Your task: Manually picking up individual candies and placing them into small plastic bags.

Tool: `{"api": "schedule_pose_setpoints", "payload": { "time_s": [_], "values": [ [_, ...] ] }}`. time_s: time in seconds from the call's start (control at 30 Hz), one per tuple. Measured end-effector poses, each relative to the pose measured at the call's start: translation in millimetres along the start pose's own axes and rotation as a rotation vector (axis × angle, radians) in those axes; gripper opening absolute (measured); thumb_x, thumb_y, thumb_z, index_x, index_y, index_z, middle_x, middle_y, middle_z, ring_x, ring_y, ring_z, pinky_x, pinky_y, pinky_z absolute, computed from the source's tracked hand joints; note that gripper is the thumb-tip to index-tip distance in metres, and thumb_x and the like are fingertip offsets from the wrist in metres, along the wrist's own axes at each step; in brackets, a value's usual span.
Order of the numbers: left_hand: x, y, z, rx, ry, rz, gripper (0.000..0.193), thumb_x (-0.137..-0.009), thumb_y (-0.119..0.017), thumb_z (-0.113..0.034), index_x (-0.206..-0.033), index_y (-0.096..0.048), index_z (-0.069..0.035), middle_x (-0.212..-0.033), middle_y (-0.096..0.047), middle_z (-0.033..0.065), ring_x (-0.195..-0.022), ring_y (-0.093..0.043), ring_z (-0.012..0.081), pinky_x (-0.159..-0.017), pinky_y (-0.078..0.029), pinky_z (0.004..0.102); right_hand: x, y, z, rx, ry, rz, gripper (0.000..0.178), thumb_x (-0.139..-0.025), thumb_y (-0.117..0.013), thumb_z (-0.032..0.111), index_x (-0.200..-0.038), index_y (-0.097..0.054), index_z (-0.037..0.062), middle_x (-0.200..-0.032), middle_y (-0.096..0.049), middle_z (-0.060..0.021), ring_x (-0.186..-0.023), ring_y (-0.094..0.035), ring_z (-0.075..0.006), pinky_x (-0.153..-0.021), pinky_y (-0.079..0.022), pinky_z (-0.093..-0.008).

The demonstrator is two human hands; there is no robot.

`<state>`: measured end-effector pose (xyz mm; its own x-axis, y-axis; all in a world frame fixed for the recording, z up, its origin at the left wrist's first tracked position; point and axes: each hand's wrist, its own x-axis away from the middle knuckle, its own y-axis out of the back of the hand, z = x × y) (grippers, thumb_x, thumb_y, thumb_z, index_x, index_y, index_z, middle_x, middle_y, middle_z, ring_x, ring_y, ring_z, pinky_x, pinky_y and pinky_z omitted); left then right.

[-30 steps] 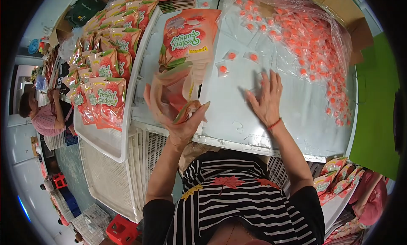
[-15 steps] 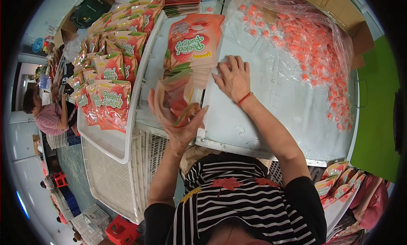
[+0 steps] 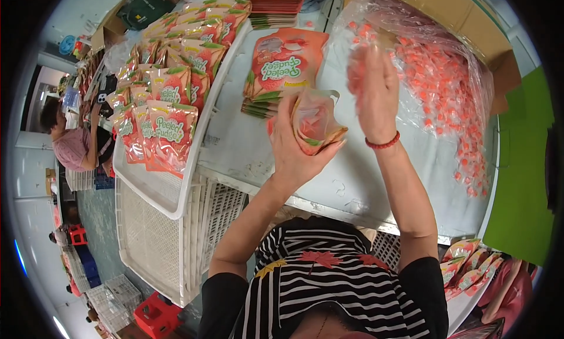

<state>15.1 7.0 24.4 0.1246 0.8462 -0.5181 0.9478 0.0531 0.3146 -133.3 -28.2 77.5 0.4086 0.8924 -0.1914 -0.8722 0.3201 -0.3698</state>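
My left hand point(image 3: 292, 154) is wrapped round a peach-coloured pouch point(image 3: 317, 125), whose mouth gapes upward and shows its pale inside. Over the table to the right, my right hand point(image 3: 378, 95) is raised edge-on near the pile of wrapped orange-red candies point(image 3: 432, 83). Its fingers are smeared by motion, and a reddish blur lies along its palm side, so I cannot make out whether it holds anything. A red bead bracelet circles that wrist. Just beyond the held pouch lies a stack of flat printed pouches point(image 3: 288, 60).
Filled pouches point(image 3: 170, 130) stand in rows in a white tray point(image 3: 150, 189) on the left, above stacked trays. Clear plastic sheeting and a cardboard box point(image 3: 499, 63) border the candies. More pouches point(image 3: 464, 265) are at lower right. Other people point(image 3: 73, 142) work nearby.
My left hand has brought the open pouch rightward and slightly up. My right hand has lifted off the table and moved right toward the candies. The view has shifted a little.
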Motion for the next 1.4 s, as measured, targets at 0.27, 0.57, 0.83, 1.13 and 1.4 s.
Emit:
{"api": "schedule_pose_setpoints", "payload": {
  "time_s": [0.27,0.57,0.83,1.13,1.4],
  "values": [
    [-4,-13,-4,-0.172,-0.039,-0.028,0.102,-0.057,-0.082,-0.023,-0.136,-0.024,0.0,-0.126,-0.046,0.0166,-0.111,-0.047,0.0316,-0.094,-0.032,0.0453,21,-24,15,0.635,0.335,0.273,0.021,-0.096,-0.047,0.019,-0.09,-0.052,0.0001,-0.083,-0.052,-0.0074,-0.074,-0.051,-0.0151,-0.067,-0.044,-0.0259],
    [-6,-24,9,-0.085,-0.172,-0.071,0.086,-0.067,-0.077,-0.026,-0.133,-0.029,0.003,-0.123,-0.049,0.0197,-0.109,-0.051,0.032,-0.092,-0.038,0.0435,45,-10,15,0.844,0.578,0.458,0.018,-0.086,-0.056,0.016,-0.092,-0.056,-0.0017,-0.089,-0.056,-0.0169,-0.081,-0.053,-0.0353,-0.077,-0.043,-0.0395],
    [-13,-23,-6,0.071,-0.089,-0.057,0.092,-0.067,-0.076,-0.022,-0.137,-0.021,0.001,-0.121,-0.046,0.0169,-0.109,-0.049,0.0337,-0.095,-0.035,0.0437,36,-1,29,0.898,0.553,0.669,0.018,-0.077,-0.067,0.013,-0.088,-0.058,0.0012,-0.084,-0.056,-0.0131,-0.08,-0.055,-0.0338,-0.071,-0.046,-0.039],
    [-35,12,0,0.75,0.311,0.317,0.059,-0.085,-0.062,-0.009,-0.134,-0.031,-0.001,-0.109,-0.05,0.0039,-0.094,-0.048,0.0089,-0.08,-0.041,0.0226,21,30,64,0.94,0.69,0.955,0.019,-0.071,-0.072,0.014,-0.082,-0.061,0.0019,-0.096,-0.059,-0.0076,-0.094,-0.058,-0.0295,-0.081,-0.048,-0.0375],
    [-17,0,-9,0.58,0.316,0.111,0.021,-0.095,-0.051,-0.017,-0.088,-0.06,0.001,-0.071,-0.053,-0.005,-0.064,-0.043,0.001,-0.057,-0.038,0.0171,44,37,77,1.027,0.591,0.812,0.023,-0.073,-0.07,0.019,-0.084,-0.061,0.0012,-0.097,-0.06,-0.0117,-0.086,-0.06,-0.0306,-0.074,-0.049,-0.0364]
  ]
}}
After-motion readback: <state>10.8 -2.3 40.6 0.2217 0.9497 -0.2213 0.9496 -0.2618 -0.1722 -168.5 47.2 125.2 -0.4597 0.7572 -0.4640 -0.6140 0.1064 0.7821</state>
